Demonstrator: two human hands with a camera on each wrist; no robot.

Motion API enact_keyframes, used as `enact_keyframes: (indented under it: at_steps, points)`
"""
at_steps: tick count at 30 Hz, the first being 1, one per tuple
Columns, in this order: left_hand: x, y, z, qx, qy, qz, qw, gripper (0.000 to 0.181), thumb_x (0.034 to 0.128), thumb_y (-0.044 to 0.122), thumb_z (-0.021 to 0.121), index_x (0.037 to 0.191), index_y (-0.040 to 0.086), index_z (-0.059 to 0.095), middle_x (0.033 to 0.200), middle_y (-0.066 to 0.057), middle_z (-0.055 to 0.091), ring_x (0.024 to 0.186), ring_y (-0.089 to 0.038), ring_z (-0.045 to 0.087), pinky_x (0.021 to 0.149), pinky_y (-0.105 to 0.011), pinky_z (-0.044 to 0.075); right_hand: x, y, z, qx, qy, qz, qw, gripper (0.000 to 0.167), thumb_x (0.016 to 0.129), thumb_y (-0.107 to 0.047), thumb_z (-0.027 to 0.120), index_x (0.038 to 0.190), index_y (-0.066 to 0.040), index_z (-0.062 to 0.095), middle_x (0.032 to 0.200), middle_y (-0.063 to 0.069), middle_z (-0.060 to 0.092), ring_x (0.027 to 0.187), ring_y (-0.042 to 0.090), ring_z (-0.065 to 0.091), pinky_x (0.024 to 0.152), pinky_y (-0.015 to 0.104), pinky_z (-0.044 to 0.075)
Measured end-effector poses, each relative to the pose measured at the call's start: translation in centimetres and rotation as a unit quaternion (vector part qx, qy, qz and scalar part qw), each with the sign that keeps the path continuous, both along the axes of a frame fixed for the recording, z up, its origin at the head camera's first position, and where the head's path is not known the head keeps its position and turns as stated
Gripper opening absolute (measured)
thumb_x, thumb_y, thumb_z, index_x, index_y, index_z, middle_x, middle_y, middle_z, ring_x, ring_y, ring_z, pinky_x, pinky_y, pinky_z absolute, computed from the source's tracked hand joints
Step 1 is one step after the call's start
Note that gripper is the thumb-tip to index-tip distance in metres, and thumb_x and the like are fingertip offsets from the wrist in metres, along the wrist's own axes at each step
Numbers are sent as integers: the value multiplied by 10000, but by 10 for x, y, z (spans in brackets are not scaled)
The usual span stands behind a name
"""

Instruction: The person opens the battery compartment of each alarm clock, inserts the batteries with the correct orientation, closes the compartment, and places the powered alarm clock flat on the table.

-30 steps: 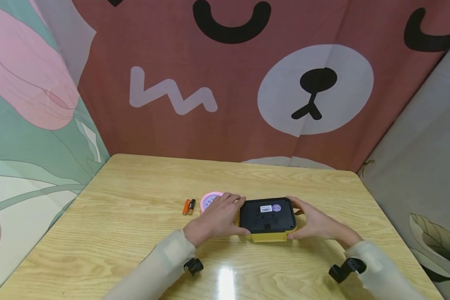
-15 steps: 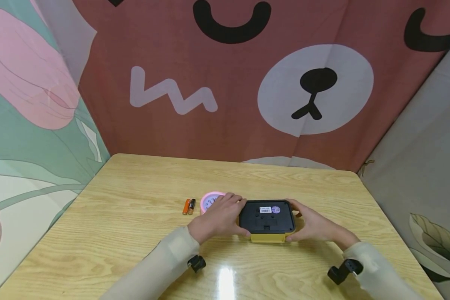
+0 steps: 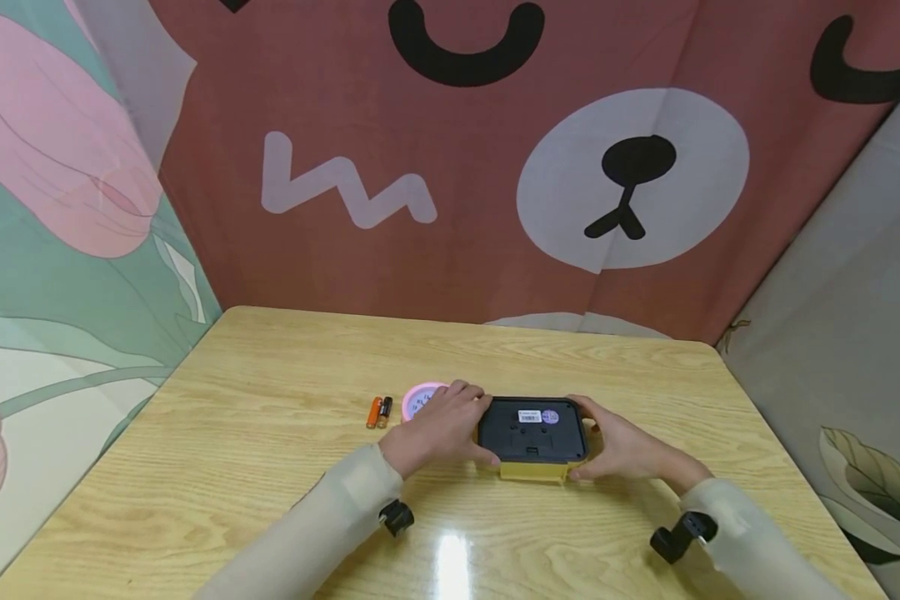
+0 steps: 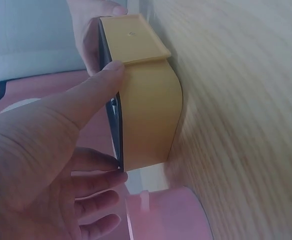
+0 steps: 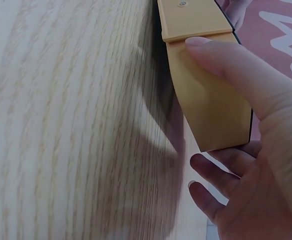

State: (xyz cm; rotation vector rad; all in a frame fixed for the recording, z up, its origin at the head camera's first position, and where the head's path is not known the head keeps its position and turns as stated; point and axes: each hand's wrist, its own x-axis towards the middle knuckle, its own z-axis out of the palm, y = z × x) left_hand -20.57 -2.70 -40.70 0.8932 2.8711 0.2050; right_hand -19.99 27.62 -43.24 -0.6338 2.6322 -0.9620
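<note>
A yellow box-shaped device (image 3: 534, 472) shows its black back panel (image 3: 532, 443), which bears a white barcode sticker and a round purple one. My left hand (image 3: 444, 429) holds its left end, thumb at the near corner and fingertips at the far edge. On the opposite end, my right hand (image 3: 624, 442) grips it between thumb and fingers. The left wrist view has the yellow side wall (image 4: 148, 115) close to the table, while shadow lies beneath the device in the right wrist view. Whether it rests on the wood is unclear.
Partly covered by my left hand, a pink round clock (image 3: 418, 398) stands behind it. Two small batteries, one orange (image 3: 373, 412) and one black and copper (image 3: 384, 412), lie left of the clock. A patterned cloth hangs behind the wooden table (image 3: 270, 467).
The device has shifted slightly left and sits straighter, both hands still on it. My right hand has moved a little left with it. Clock and batteries stay in place.
</note>
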Motion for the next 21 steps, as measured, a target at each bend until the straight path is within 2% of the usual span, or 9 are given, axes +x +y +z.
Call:
enact_keyframes:
  at_steps: [11,21]
  points:
    - [-8,0,0,88,-134,75,9998,1017,755,682,768,1528,104,448,1578,-47,454,1445,-242,396,1206,-446,336,-6,-2,-5,156,93,-22,9998,1178,686,-418,926,1560,-14,248,1485,219,490,1352,453,476,1058,658,405]
    - [-13,0,2,138,-127,123,9997,1002,758,675,771,1517,97,465,1558,-55,473,1425,-240,411,1180,-428,375,-11,-3,-6,234,230,-70,9994,1147,678,-435,928,1549,-32,299,1424,179,546,1313,390,515,1069,644,396]
